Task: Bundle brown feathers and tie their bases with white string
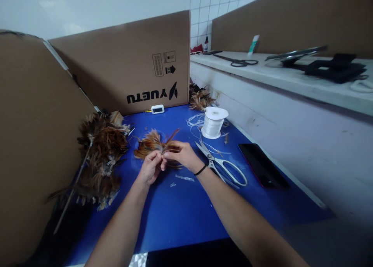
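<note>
Both hands meet over the blue table top (180, 216), pinching a small bunch of brown and orange feathers (151, 142). My left hand (150, 168) is closed on the quill ends from the left. My right hand (182, 155) is closed on the same bunch from the right, with a black band on its wrist. The feather tips fan out away from me, beyond the fingers.
A feather duster on a stick (99, 158) lies at the left. Scissors (223, 164), a spool of white string (213, 122) and a dark phone (262, 165) lie to the right. Cardboard panels (131, 61) wall the back and left. More feathers (199, 98) sit at the back.
</note>
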`<state>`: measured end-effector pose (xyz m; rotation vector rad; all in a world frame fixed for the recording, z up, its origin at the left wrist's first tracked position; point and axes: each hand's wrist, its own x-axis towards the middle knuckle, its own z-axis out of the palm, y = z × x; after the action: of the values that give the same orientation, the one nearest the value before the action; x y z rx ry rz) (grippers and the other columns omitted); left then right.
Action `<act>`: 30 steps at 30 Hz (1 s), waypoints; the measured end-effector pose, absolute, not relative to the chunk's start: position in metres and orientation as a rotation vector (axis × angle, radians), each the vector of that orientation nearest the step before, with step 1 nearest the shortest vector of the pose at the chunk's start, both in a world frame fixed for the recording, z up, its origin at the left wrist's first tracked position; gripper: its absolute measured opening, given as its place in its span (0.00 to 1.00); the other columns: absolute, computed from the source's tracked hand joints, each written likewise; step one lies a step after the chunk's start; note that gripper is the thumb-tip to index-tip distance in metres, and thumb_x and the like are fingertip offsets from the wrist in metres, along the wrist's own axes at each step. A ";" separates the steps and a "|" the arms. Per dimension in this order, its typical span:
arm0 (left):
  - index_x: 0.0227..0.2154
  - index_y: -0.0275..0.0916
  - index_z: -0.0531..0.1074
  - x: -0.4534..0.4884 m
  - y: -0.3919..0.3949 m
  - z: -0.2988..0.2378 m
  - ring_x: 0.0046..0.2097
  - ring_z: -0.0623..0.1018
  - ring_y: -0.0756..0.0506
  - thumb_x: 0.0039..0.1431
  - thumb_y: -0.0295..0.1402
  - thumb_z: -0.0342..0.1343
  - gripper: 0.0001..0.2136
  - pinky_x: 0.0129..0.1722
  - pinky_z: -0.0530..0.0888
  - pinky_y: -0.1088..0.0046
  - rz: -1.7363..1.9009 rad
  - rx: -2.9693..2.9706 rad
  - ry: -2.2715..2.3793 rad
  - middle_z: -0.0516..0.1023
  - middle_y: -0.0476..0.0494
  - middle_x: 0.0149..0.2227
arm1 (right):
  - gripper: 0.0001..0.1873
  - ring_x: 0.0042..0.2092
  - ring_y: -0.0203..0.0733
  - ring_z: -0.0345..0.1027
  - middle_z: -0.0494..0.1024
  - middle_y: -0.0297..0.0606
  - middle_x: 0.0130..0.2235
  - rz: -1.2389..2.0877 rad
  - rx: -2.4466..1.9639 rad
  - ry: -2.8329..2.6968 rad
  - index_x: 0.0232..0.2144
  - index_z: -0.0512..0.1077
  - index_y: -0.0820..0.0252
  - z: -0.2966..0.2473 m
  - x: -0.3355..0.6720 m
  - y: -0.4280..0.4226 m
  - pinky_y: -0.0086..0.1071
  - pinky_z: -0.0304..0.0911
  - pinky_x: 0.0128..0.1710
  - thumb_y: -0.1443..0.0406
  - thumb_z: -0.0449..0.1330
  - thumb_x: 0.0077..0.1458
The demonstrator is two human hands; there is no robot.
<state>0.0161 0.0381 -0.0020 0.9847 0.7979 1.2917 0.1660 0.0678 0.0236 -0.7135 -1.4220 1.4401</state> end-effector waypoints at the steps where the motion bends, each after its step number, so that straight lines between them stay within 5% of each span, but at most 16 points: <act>1: 0.23 0.35 0.66 0.016 0.038 -0.002 0.18 0.64 0.56 0.48 0.40 0.61 0.14 0.20 0.62 0.80 1.315 0.967 0.775 0.68 0.52 0.20 | 0.19 0.34 0.36 0.70 0.76 0.35 0.32 1.431 -0.718 -1.381 0.34 0.73 0.62 0.022 0.166 0.069 0.32 0.65 0.39 0.61 0.68 0.36; 5: 0.25 0.35 0.66 0.016 0.038 -0.001 0.19 0.63 0.58 0.49 0.38 0.61 0.12 0.19 0.59 0.81 1.364 0.891 0.722 0.69 0.51 0.23 | 0.21 0.32 0.34 0.69 0.76 0.35 0.31 1.447 -0.771 -1.300 0.36 0.73 0.62 0.015 0.161 0.071 0.31 0.64 0.38 0.62 0.68 0.36; 10: 0.23 0.37 0.63 0.017 0.037 0.000 0.18 0.62 0.56 0.49 0.39 0.60 0.14 0.20 0.60 0.80 1.318 0.923 0.747 0.62 0.55 0.15 | 0.16 0.30 0.37 0.70 0.77 0.35 0.27 1.435 -0.792 -1.459 0.33 0.75 0.62 0.016 0.157 0.065 0.33 0.65 0.35 0.58 0.66 0.41; 30: 0.23 0.34 0.69 0.018 0.038 -0.006 0.17 0.64 0.56 0.51 0.40 0.59 0.13 0.19 0.62 0.79 1.238 1.050 0.832 0.67 0.52 0.17 | 0.11 0.30 0.41 0.72 0.75 0.36 0.24 1.401 -0.783 -1.454 0.23 0.76 0.60 0.014 0.158 0.067 0.34 0.67 0.31 0.58 0.65 0.42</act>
<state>0.0185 0.0385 -0.0056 1.0503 0.8317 1.2378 0.1585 0.0671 0.0137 -0.7831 -1.4541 1.4010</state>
